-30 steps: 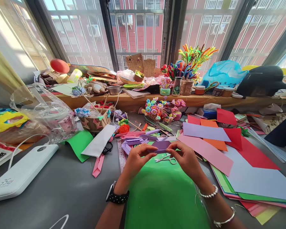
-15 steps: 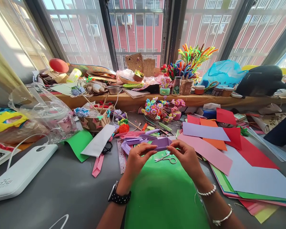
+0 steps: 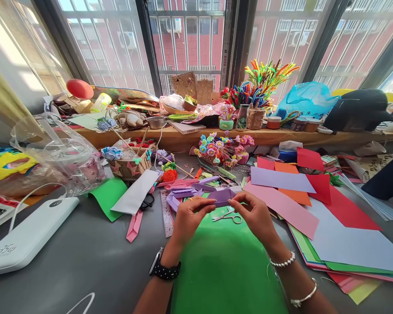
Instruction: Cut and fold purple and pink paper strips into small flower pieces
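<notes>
Both hands are edging slightly up since 1 second ago, the left hand (image 3: pixel 188 218) and right hand (image 3: pixel 255 216) pinching the purple paper piece (image 3: pixel 222 196) above the green sheet (image 3: pixel 224 266), where uneven pressure could skew its crease.

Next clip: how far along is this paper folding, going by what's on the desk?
Done: several folded purple strips lie beyond the green sheet. In hand: the left hand and right hand pinch one folded purple piece between them, above the scissors. Left: probably more folding; uncut coloured sheets lie stacked at the right.
</notes>
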A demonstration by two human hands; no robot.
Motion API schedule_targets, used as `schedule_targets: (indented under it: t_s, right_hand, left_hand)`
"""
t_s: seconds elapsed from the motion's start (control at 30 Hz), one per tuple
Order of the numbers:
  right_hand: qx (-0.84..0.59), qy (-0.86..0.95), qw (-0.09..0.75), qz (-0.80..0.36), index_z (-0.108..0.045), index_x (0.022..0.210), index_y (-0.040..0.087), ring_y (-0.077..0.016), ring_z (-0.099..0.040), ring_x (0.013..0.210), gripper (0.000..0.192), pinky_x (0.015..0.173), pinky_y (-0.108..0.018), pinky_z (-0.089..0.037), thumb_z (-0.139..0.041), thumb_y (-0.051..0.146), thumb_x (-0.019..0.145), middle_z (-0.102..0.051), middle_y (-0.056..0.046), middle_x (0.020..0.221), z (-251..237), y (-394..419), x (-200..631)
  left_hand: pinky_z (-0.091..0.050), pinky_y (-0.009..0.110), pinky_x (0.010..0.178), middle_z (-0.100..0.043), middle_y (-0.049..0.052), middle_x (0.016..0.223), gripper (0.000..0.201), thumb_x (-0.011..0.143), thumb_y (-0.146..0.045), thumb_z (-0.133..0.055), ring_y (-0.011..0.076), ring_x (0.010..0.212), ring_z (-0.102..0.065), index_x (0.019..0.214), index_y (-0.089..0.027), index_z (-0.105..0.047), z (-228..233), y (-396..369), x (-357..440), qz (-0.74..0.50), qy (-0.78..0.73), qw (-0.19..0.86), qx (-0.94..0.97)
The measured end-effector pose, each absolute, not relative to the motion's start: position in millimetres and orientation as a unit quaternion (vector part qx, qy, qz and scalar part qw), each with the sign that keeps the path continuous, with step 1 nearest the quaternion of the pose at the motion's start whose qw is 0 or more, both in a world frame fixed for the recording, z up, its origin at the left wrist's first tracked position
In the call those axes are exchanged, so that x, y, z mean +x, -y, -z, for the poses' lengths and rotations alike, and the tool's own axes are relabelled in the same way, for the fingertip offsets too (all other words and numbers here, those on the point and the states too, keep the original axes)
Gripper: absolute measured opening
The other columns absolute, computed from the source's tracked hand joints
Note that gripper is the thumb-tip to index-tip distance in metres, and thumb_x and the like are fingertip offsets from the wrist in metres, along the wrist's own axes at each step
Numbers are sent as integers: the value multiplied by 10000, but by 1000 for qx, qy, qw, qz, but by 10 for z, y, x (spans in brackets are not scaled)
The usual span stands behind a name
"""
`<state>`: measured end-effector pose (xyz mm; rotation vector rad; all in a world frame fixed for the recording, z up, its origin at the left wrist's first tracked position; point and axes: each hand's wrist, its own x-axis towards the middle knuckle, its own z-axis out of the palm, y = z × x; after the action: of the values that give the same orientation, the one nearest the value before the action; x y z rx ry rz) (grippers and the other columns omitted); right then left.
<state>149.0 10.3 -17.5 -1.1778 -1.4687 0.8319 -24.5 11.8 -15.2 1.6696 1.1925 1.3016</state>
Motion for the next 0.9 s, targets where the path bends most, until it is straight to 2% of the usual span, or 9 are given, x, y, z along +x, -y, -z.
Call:
schedule_targets:
  t_s: [0.37,0.57,0.73,0.9]
  right_hand:
    - [-482,630,534,-294,-562,671,167,-161,-561,672,202,545,-248,-479,-576,359,733,-573,-47,740,187,-96,1462]
    - [-481,608,536,-334,-550,670,169,-152,-557,612,204,541,-251,-462,-598,363,712,-571,-28,669,210,-106,1461]
    - [-473,572,546,-388,-545,677,167,-171,-589,622,226,557,-266,-462,-626,378,682,-582,-26,644,213,-111,1458]
    - [-469,540,555,-424,-542,671,162,-189,-616,641,256,584,-283,-483,-635,401,666,-601,-34,647,187,-100,1447]
  left_hand:
    - [-483,250,679,-642,22,804,149,681,-245,-619,160,732,-608,816,-192,-656,199,-114,-209,-510,-465,425,585]
    - [-484,233,659,-537,-69,641,460,645,-200,-662,109,647,-594,1055,-226,-455,208,-125,-168,-559,-417,514,499]
    - [-499,256,672,-604,-14,726,502,599,-200,-706,127,651,-619,1035,-169,-457,165,-130,-149,-537,-415,595,430]
    - [-495,237,725,-644,-4,731,520,611,-171,-707,119,707,-628,1064,-181,-451,166,-117,-145,-538,-387,639,390]
